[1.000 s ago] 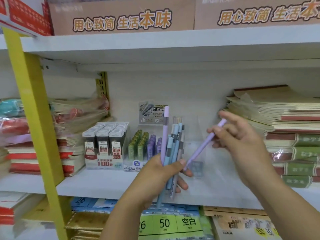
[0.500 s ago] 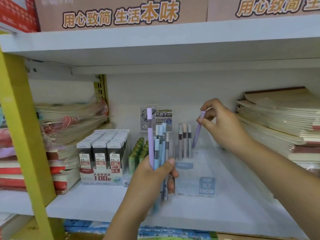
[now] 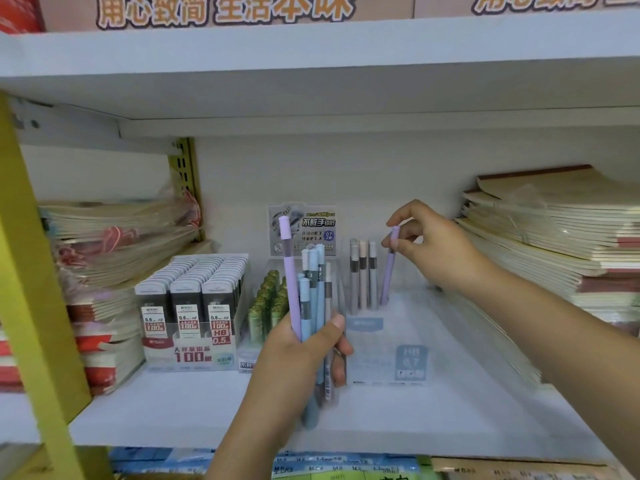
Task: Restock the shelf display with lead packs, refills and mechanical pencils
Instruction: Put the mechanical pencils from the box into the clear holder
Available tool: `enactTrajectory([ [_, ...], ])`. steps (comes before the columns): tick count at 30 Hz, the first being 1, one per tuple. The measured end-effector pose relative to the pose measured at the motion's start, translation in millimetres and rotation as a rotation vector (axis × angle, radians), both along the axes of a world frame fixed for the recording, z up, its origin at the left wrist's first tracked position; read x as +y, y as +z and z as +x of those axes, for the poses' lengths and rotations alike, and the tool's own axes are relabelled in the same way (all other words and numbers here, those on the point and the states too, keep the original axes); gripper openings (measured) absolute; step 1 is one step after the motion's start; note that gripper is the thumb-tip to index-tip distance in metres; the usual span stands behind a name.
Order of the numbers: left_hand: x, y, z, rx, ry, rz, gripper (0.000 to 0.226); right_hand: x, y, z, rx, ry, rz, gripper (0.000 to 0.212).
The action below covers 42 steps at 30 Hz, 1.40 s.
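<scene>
Right lilac pencil (image 3: 388,271) now lower, tip faint behind clear holder (image 3: 410,362)

This is a stationery shop. A white retail shelf (image 3: 173,410) carries goods in selling displays: boxed rows of lead packs (image 3: 188,306) marked 0.5 HB, green refills (image 3: 268,299) in a printed tray, and pencils (image 3: 362,275) standing in a clear stand (image 3: 408,362) beside a product card (image 3: 304,230). Stacks of notebooks (image 3: 554,237) flank them. Slogan-printed cartons (image 3: 221,10) sit above, beside a yellow upright (image 3: 34,289).
</scene>
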<state>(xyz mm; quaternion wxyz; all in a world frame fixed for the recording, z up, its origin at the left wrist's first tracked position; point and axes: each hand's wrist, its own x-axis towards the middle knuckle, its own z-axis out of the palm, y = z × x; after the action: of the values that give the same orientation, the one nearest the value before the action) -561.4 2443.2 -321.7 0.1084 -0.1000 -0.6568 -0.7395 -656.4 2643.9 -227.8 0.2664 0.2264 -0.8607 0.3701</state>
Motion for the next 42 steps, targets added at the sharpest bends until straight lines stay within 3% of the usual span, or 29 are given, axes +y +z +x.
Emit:
enactTrajectory([
  [6, -1.2, -0.8, 0.9, 0.021, -0.015, -0.020, 0.012, -6.4, 0.8, -4.3, 0.145, -0.139, 0.076, 0.013],
  [11, -3.6, -0.7, 1.8, 0.014, -0.074, -0.002, 0.016, -8.1, -7.7, -6.8, 0.117, -0.169, 0.099, 0.017],
  [17, -6.6, 1.2, 5.3, -0.010, -0.157, -0.006, 0.020, -8.0, 2.6, 11.5, 0.242, -0.267, 0.314, 0.023],
  [19, -7.6, 1.6, 7.4, -0.007, -0.185, -0.031, 0.019, -13.4, 8.6, 30.8, 0.269, -0.172, 0.154, 0.019],
  [21, -8.4, 1.7, 9.6, 0.006, -0.203, -0.061, 0.013, -21.6, 12.3, 52.0, 0.163, 0.034, -0.024, 0.015],
  [28, -11.6, 5.0, 17.8, 0.017, -0.230, -0.142, 0.008, -51.3, 19.3, 83.8, -0.117, 0.403, -0.143, 0.016],
  [32, -14.6, 6.5, 20.2, 0.005, -0.232, -0.184, 0.008, -57.0, 17.8, 88.9, -0.122, 0.413, -0.246, 0.010],
  [37, -27.1, 4.5, 17.8, 0.007, -0.177, -0.175, 0.007, -41.6, 32.2, 89.6, 0.013, 0.389, -0.723, 0.009],
  [40, -31.5, 3.0, 14.8, -0.010, -0.156, -0.127, 0.008, -25.5, 32.0, 84.9, 0.250, 0.220, -0.619, 0.013],
  [42, -31.7, 2.1, 13.0, -0.013, -0.153, -0.093, 0.006, -19.0, 27.0, 76.2, 0.291, 0.154, -0.507, 0.017],
])
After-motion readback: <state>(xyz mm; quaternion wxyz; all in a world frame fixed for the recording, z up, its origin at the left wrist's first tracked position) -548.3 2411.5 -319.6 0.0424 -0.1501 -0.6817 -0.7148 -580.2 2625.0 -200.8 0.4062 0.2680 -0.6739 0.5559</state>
